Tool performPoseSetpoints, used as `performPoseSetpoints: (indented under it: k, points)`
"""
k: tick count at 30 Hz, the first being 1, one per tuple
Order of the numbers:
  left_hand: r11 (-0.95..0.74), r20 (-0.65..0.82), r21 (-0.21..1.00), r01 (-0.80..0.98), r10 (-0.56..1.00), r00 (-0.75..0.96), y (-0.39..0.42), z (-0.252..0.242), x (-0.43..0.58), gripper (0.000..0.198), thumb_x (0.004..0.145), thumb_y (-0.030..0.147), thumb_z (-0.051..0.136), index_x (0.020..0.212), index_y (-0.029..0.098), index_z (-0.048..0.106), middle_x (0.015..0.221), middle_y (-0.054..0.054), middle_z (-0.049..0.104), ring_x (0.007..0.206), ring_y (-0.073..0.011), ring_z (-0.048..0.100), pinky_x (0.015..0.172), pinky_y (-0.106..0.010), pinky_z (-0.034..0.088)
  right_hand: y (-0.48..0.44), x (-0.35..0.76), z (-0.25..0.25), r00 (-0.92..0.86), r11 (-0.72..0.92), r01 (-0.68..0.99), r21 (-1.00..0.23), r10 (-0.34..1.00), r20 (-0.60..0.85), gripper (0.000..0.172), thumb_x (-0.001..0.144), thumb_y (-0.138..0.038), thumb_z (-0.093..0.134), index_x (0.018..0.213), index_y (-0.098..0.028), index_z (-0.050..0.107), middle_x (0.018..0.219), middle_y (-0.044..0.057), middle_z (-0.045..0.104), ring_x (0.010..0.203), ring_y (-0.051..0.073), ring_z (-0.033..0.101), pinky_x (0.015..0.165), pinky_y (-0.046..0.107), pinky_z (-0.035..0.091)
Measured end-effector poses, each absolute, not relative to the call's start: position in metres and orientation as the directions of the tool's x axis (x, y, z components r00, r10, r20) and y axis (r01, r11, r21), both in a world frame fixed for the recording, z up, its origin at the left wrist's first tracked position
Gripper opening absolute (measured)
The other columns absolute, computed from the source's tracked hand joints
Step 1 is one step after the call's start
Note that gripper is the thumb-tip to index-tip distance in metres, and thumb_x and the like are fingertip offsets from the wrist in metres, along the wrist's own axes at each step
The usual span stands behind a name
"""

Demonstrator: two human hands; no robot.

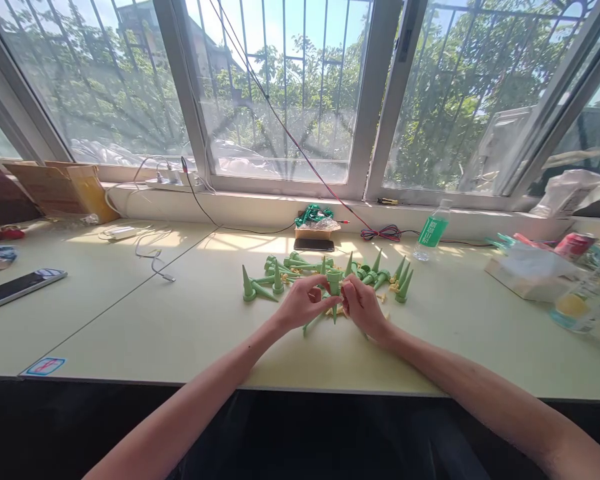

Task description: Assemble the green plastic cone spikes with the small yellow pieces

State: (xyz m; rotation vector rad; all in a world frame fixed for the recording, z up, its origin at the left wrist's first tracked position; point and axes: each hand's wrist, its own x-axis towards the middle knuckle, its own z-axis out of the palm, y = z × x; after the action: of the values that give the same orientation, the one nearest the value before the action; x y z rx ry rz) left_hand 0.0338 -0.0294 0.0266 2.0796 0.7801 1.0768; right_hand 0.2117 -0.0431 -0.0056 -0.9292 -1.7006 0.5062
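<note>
Thumb and fingertips of a person's left hand (305,304) close around a green plastic spike (334,283), held over the front of a cluttered patch of the desk (195,333), its broad collar up and its point down. Beside it, the right hand (364,305) is curled nearly closed, fingertips bunched at the spike's side (whether they grip a small part cannot be told from this angle).

Around and behind the hands lie more green spikes (403,288), some standing on their collars, others on their sides, with small yellow pieces (393,287) scattered among them. Farther back, a small cardboard box (311,234) is heaped with green wire (314,215), a black phone (314,245) lying just in front. To its right is a clear bottle (433,232) with a green label.

At the desk's right side, a carton (515,279) has white plastic over it, near a red can (576,245) and a clear plastic container (577,312) with something yellow showing in it. At far left is a larger cardboard box (55,192), its contents out of sight.
</note>
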Motion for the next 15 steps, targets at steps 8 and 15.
performPoseSetpoints:
  k: [8, 15]
  points:
    - [-0.737, 0.572, 0.619, 0.270, 0.659, 0.488, -0.027, 0.026, 0.034, 0.028, 0.085, 0.043, 0.066, 0.087, 0.015, 0.066, 0.082, -0.002, 0.055, 0.053, -0.0056, 0.043, 0.047, -0.018, 0.038, -0.043, 0.211, -0.006, -0.104, 0.609, 0.278, -0.743, 0.788, 0.607, 0.049, 0.101, -0.052, 0.031, 0.063, -0.021, 0.040, 0.055, -0.002, 0.046, 0.045, 0.009, 0.042, 0.046, 0.023, 0.035]
    - [-0.811, 0.679, 0.521, 0.267, 0.583, 0.446, -0.020, 0.017, 0.036, 0.021, 0.087, 0.037, 0.066, 0.089, 0.016, 0.064, 0.082, -0.001, 0.056, 0.050, -0.0039, 0.040, 0.046, -0.017, 0.037, -0.043, 0.209, -0.008, -0.064, 0.584, 0.267, -0.766, 0.804, 0.591, 0.051, 0.101, -0.051, 0.032, 0.062, -0.020, 0.042, 0.053, -0.002, 0.046, 0.044, 0.009, 0.041, 0.045, 0.023, 0.034]
